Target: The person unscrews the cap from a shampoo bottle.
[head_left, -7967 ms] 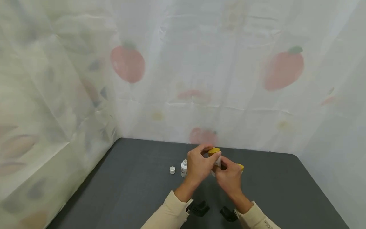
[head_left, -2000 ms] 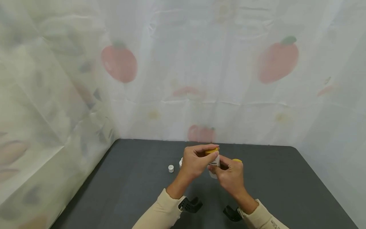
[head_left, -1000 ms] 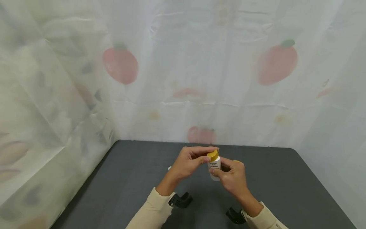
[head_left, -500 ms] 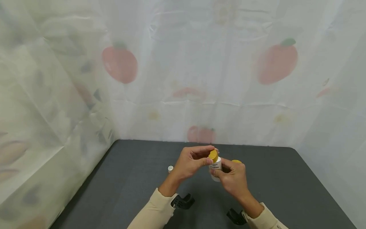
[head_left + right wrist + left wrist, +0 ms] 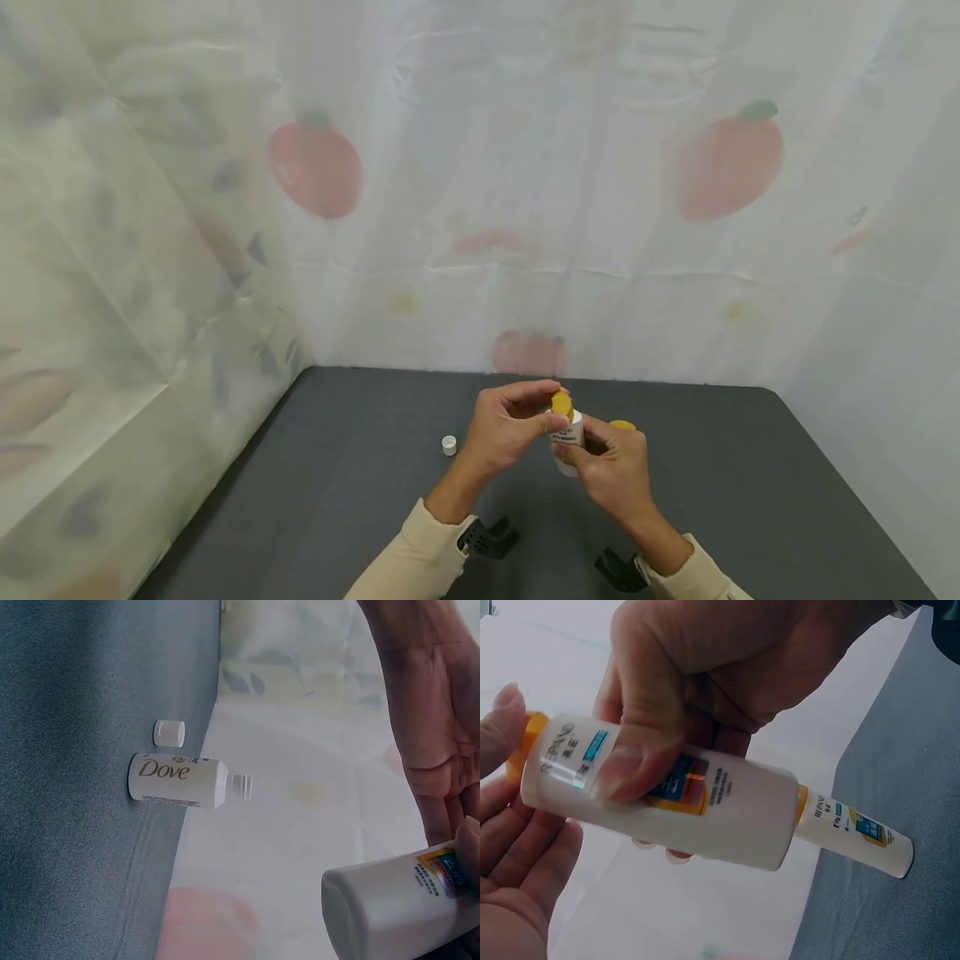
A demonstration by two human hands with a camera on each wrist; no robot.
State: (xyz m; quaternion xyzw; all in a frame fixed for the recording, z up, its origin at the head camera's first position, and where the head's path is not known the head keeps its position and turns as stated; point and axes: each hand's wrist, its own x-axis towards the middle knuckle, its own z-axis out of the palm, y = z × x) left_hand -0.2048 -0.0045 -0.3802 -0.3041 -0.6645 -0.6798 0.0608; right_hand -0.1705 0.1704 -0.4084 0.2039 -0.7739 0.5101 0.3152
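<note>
My right hand (image 5: 615, 467) grips a white bottle (image 5: 727, 799) printed "REPANO" round its body, raised over the table. The left hand (image 5: 498, 425) has its thumb and fingers at the yellow cap (image 5: 562, 405) on the bottle's top end, pinching it. In the left wrist view that cap shows between the left thumb and fingers, right at the bottle's shoulder. Behind the right hand stands a second, similar white bottle (image 5: 855, 832) with a yellow cap (image 5: 621, 424); the head view shows little more than its cap.
A white Dove bottle (image 5: 180, 780) stands uncapped, its threaded neck showing; in the head view the left hand hides it. Its small white cap (image 5: 449, 445) lies beside it on the dark grey table (image 5: 360, 500). A printed curtain (image 5: 420, 208) hangs behind the table's far edge.
Over the last second the yellow cap has turned and tilted under the left fingers. The bottle has moved slightly right. The Dove bottle, visible earlier, is now behind the left hand.
</note>
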